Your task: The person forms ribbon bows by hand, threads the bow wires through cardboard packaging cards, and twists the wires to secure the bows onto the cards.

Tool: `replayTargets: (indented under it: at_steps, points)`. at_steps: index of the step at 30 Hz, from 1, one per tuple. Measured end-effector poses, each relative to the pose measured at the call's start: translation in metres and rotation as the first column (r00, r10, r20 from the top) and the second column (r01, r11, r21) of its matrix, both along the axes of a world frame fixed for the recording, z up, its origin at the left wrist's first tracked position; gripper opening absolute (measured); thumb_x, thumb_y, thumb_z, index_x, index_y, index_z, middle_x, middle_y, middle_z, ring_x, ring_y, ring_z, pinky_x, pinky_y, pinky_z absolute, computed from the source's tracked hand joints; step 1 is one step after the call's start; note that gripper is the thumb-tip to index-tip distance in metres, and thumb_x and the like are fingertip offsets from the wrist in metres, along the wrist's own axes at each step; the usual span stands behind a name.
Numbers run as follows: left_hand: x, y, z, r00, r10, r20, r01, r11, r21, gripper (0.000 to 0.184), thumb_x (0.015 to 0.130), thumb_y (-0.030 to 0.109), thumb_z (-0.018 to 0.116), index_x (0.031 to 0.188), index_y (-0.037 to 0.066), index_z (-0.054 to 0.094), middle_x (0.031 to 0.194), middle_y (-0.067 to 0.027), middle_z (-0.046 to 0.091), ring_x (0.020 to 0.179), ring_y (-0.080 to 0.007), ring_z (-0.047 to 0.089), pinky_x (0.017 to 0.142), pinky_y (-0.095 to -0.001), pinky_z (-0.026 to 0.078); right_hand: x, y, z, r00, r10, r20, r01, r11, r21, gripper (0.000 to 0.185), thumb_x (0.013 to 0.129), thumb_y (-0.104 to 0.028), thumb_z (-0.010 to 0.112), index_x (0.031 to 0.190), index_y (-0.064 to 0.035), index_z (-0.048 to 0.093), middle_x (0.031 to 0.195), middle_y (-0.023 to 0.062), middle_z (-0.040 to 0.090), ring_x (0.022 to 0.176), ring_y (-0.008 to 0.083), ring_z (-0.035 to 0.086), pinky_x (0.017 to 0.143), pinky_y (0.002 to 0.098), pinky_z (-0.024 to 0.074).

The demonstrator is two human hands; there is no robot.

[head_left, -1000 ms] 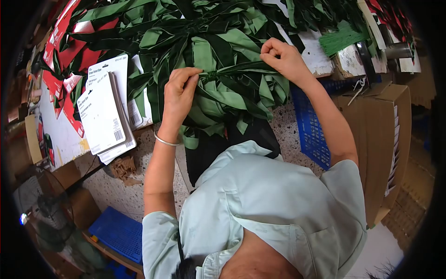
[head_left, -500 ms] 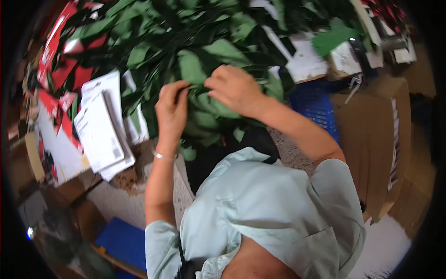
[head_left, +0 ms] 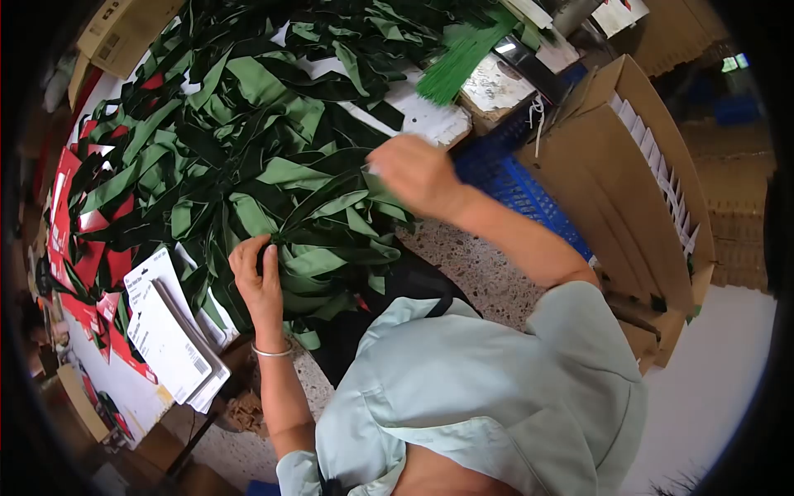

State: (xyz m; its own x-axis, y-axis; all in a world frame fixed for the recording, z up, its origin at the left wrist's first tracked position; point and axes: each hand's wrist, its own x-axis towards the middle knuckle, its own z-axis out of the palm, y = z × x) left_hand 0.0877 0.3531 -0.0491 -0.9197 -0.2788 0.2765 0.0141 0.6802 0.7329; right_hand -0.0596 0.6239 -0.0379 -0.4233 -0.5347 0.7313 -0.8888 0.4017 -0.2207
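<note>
A large heap of green and black ribbon strips [head_left: 285, 172] covers the tabletop in front of me. My left hand [head_left: 258, 273] is closed in a pinch on a gathered spot of ribbon at the heap's near side, with loops and tails fanning out from it. Over the heap's right edge, my right hand [head_left: 420, 175] is curled and slightly blurred. Ribbon ends lie just under and beside its fingers, but what it grips cannot be made out.
White printed cards [head_left: 174, 339] are stacked at the left, near red printed sheets [head_left: 62, 215]. Green bristles [head_left: 463, 58] lie at the back right, above a blue plastic crate [head_left: 529, 202]. An open cardboard box [head_left: 595, 149] with upright white sheets stands at the right.
My hands have moved apart: the right one has pulled away to the right from the left, which stays at the ribbon. The camera view has turned and shifted too.
</note>
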Motion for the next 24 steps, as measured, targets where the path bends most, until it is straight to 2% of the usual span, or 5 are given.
replayTargets:
  at_steps: [4,9,14,18,24]
  points:
    - [-0.001,0.001,-0.004,1.000,0.005,-0.012,-0.005,1.000,0.000,0.014,0.087,0.005,0.063,0.101,0.002,0.063,0.099,-0.0089,0.061,0.098,-0.0252,0.052,0.089,-0.0331,0.040,-0.035,0.079,-0.013,0.920,-0.391,-0.008,0.386,0.906,0.171,0.010,0.080,-0.004,0.061,0.090,-0.0026,0.063,0.083,0.0095,0.062,0.074,0.0292,0.060,0.065,0.0375,0.0486]
    - [0.000,0.001,-0.004,1.000,0.013,-0.025,-0.013,1.000,0.003,0.015,0.087,0.005,0.063,0.102,0.002,0.063,0.099,-0.0087,0.061,0.098,-0.0242,0.052,0.089,-0.0322,0.040,-0.062,0.101,-0.016,0.919,-0.353,-0.173,0.388,0.889,0.245,0.015,0.077,-0.005,0.061,0.092,-0.0049,0.064,0.084,0.0063,0.059,0.078,0.0248,0.058,0.068,0.0349,0.0469]
    - [0.000,0.000,-0.004,1.000,0.017,-0.016,-0.016,0.999,0.036,0.015,0.088,0.005,0.063,0.103,0.002,0.063,0.100,-0.0090,0.061,0.099,-0.0241,0.052,0.090,-0.0319,0.040,-0.068,0.105,-0.004,0.925,-0.189,-0.329,0.317,0.863,0.394,0.023,0.074,-0.010,0.057,0.096,-0.0093,0.062,0.080,0.0035,0.054,0.074,0.0173,0.055,0.065,0.0295,0.0421]
    - [0.000,0.000,-0.006,0.999,0.013,-0.031,-0.013,1.000,0.018,0.015,0.088,0.005,0.063,0.103,0.002,0.063,0.100,-0.0094,0.061,0.099,-0.0244,0.053,0.089,-0.0323,0.041,-0.067,0.112,-0.003,0.915,-0.151,-0.374,0.289,0.892,0.348,0.023,0.074,-0.010,0.057,0.096,-0.0084,0.062,0.076,0.0025,0.053,0.069,0.0163,0.054,0.063,0.0284,0.0414]
    - [0.000,-0.001,-0.006,0.999,0.016,-0.051,-0.016,1.000,0.001,0.014,0.086,0.004,0.063,0.100,0.002,0.064,0.099,-0.0100,0.062,0.099,-0.0257,0.054,0.089,-0.0333,0.041,-0.056,0.108,0.007,0.937,-0.073,-0.342,0.232,0.862,0.451,0.029,0.072,-0.009,0.058,0.100,-0.0084,0.064,0.066,0.0016,0.045,0.058,0.0168,0.051,0.056,0.0299,0.0398]
